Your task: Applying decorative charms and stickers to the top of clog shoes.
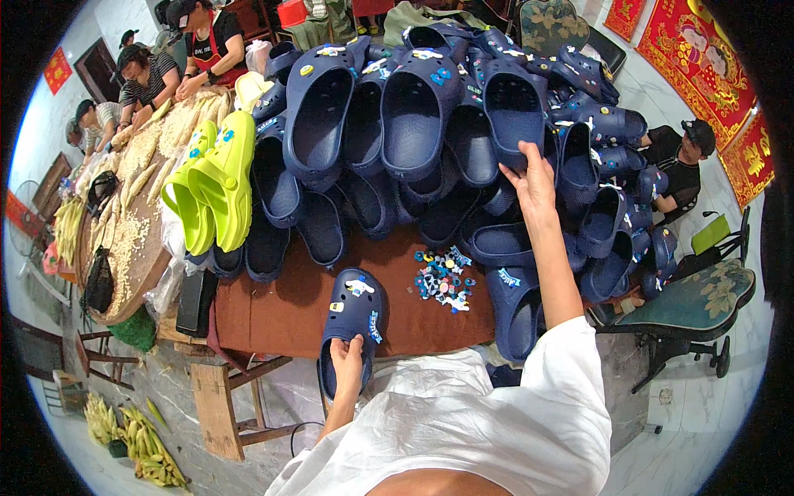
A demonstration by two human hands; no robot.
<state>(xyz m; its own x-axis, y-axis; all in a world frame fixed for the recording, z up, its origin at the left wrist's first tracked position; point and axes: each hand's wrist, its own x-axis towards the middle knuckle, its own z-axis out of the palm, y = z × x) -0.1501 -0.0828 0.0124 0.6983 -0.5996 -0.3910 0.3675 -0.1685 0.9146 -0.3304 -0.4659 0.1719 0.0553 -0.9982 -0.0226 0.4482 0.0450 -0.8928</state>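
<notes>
My left hand grips a navy clog by the edge of its foot opening, just over the table's front edge. That clog has a white figure charm, a small yellowish charm and a blue-and-white lettered charm on it. At the right of the pile, my right hand is raised, its fingers closed at the heel of another navy clog. Part of that grip is hidden behind the heel. Between the hands, a small heap of blue, white and yellow shoe charms lies on the brown table cover.
Many navy clogs are piled across the table. Lime-green clogs stand at its left end. Beyond them, people work at a round table covered with corn. A wooden stool is lower left; a wheeled chair and a seated person are right.
</notes>
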